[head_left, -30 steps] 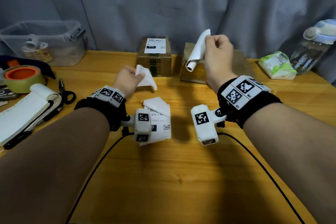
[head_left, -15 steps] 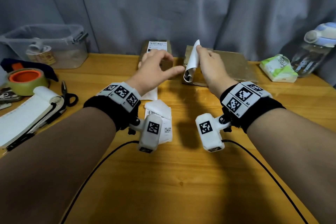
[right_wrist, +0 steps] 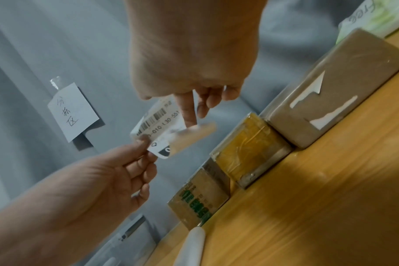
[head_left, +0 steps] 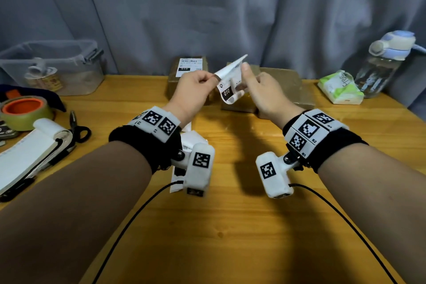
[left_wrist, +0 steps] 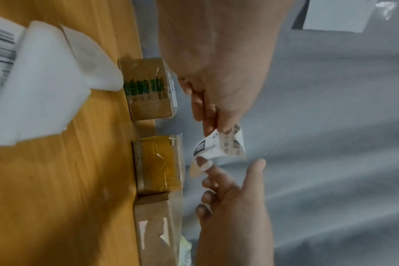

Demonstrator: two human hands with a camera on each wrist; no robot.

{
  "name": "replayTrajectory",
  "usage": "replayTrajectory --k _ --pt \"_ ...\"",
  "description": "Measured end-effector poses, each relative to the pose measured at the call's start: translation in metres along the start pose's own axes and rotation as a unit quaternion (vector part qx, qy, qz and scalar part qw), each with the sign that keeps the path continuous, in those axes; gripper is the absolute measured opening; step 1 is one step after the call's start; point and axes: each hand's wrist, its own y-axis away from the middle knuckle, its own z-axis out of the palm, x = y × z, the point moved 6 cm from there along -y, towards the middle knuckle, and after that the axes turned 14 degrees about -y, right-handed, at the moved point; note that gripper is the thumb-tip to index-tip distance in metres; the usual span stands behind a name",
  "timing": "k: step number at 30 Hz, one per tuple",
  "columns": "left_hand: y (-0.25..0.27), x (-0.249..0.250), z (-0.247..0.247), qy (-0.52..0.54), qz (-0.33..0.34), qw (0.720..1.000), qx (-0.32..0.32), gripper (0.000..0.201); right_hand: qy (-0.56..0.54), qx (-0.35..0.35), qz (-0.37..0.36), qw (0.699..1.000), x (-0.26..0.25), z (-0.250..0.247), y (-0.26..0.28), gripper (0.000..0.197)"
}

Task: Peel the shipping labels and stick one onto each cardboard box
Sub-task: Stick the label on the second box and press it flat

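Observation:
A white shipping label (head_left: pixel 230 83) marked "010" curls in the air between my hands, above the boxes. My left hand (head_left: pixel 213 79) pinches its left corner. My right hand (head_left: pixel 244 71) pinches its right edge between thumb and fingers. The left wrist view shows the label (left_wrist: pixel 223 147) in my left hand's (left_wrist: pixel 208 128) pinch; the right wrist view shows the label (right_wrist: pixel 157 126) under my right hand (right_wrist: pixel 189 117). Three cardboard boxes stand along the back edge: a green-printed box (head_left: pixel 187 80) with a label on top, a yellow-taped box (head_left: pixel 239 105), and a flat grey-brown box (head_left: pixel 285 80).
Loose white label sheets and backing (head_left: pixel 191 140) lie under my left wrist. At the left are a clear bin (head_left: pixel 53 64), a tape roll (head_left: pixel 25 110), scissors (head_left: pixel 78 127) and a notebook (head_left: pixel 34 152). A tissue pack (head_left: pixel 338 87) and a water bottle (head_left: pixel 387 62) stand at the right.
My left hand let go of a white backing piece, moved right and took hold of the label. My right hand lowered the label, which now shows its printed side.

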Motion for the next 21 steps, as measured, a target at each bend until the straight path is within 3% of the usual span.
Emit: replayTrajectory --k 4,8,11,15,21 --pt "-0.004 -0.002 0.003 0.030 -0.018 0.999 -0.027 0.024 0.089 -0.011 -0.030 0.996 -0.003 -0.010 0.002 0.048" --pt "-0.004 -0.001 0.010 0.013 -0.029 0.997 -0.067 0.028 -0.057 -0.051 0.024 0.997 0.003 -0.014 0.008 0.025" --pt "-0.008 0.001 0.017 -0.002 -0.025 0.996 -0.085 0.033 -0.098 -0.079 0.043 0.991 0.007 -0.017 0.009 0.003" --pt "-0.026 0.003 0.023 -0.065 -0.024 0.995 -0.074 0.043 -0.115 -0.092 0.051 0.988 0.013 -0.021 -0.003 0.025" --pt "-0.071 0.005 0.035 -0.170 -0.011 0.984 -0.045 0.039 -0.183 0.032 0.037 0.982 0.032 -0.048 -0.046 0.027"
